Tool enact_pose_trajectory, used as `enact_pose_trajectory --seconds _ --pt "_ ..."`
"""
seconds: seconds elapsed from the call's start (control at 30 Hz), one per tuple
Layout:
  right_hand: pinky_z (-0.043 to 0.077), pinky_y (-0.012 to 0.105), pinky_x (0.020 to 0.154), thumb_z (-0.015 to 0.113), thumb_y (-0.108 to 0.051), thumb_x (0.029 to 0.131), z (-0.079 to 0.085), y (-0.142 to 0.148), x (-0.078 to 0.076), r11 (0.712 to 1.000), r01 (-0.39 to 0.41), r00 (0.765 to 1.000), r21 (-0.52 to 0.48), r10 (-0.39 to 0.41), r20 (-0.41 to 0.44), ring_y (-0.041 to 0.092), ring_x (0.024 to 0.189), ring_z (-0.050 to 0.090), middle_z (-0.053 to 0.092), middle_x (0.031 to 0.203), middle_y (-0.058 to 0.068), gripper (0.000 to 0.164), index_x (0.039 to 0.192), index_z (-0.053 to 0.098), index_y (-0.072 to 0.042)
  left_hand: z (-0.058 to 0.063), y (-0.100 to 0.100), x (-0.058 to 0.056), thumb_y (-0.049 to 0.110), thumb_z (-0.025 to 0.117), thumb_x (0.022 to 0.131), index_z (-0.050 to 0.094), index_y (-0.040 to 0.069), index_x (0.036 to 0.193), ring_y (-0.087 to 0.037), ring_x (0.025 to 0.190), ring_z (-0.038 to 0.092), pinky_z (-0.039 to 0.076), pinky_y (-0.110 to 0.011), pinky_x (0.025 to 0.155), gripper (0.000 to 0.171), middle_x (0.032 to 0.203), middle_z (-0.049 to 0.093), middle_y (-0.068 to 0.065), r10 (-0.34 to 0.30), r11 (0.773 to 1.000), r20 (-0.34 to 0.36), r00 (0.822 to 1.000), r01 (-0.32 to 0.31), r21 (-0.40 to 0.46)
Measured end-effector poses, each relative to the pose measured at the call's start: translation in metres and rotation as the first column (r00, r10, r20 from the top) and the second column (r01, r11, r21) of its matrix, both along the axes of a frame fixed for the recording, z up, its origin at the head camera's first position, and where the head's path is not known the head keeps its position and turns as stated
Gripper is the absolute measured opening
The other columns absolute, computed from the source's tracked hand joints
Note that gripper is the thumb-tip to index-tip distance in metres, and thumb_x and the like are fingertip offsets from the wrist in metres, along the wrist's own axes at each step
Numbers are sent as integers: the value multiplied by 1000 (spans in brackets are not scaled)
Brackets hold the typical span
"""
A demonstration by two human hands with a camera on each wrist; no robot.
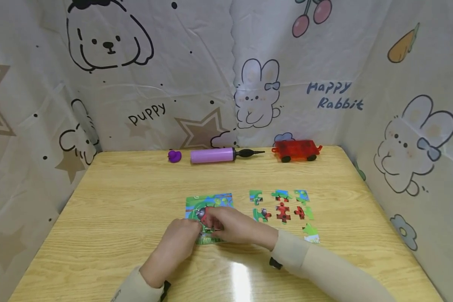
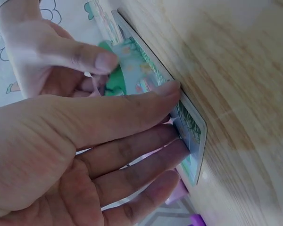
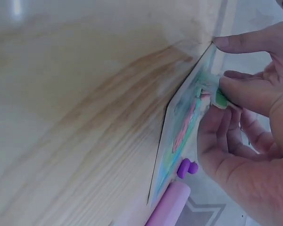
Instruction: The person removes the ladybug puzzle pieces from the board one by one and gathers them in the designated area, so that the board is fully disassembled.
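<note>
A puzzle board [image 1: 196, 203] with a ladybug picture lies on the table. My left hand [image 1: 183, 235] is at its near left corner. In the left wrist view its thumb rests on the board's near edge, while its fairly straight fingers touch the board beside it. Over the board, my right hand [image 1: 232, 224] pinches a green puzzle piece [image 3: 220, 100] between thumb and fingers. Both hands hide part of the picture. Right of the board lie several loose pieces, among them a red spotted piece [image 1: 283, 212] and a green and white corner piece [image 1: 311, 233].
Along the table's back edge are a purple rubber duck [image 1: 175, 156], a pink hand pump [image 1: 213, 155] with a black nozzle, and a red toy wagon [image 1: 297, 150]. A printed curtain [image 1: 196, 84] hangs behind the wooden table [image 1: 128, 193] and at its sides.
</note>
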State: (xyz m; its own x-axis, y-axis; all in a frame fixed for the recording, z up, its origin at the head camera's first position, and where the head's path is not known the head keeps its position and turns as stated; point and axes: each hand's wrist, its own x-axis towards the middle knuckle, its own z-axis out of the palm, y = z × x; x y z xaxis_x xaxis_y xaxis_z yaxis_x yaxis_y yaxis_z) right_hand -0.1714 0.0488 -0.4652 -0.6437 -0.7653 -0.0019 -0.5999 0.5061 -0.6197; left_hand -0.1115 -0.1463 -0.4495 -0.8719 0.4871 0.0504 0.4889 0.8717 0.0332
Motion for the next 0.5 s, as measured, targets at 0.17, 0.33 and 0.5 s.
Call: enact_pose_trajectory --seconds 0.17,0.33,0.5 --pt "48 17 66 79 -11 94 8 23 4 1000 -11 1000 -16 11 8 2 72 53 62 81 -5 13 104 71 -13 -2 1 2 -6 82 79 70 9 73 -20 63 66 56 -38 56 19 70 70 -3 -10 1000 -38 999 10 -11" --pt "58 18 73 76 -4 95 13 56 5 999 19 998 -43 -17 54 0 78 62 71 87 -2 12 104 73 -12 -3 2 3 -9 82 79 75 6 79 -23 68 70 60 -40 60 16 76 75 -6 -15 1000 -42 999 15 0" --pt "59 19 74 75 -5 95 16 92 7 997 73 992 -34 -69 107 1 81 65 73 89 -4 12 102 72 -14 -3 2 4 -9 82 79 76 7 82 -25 71 72 60 -41 62 17 79 76 -7 -6 1000 -24 1000 5 -11"
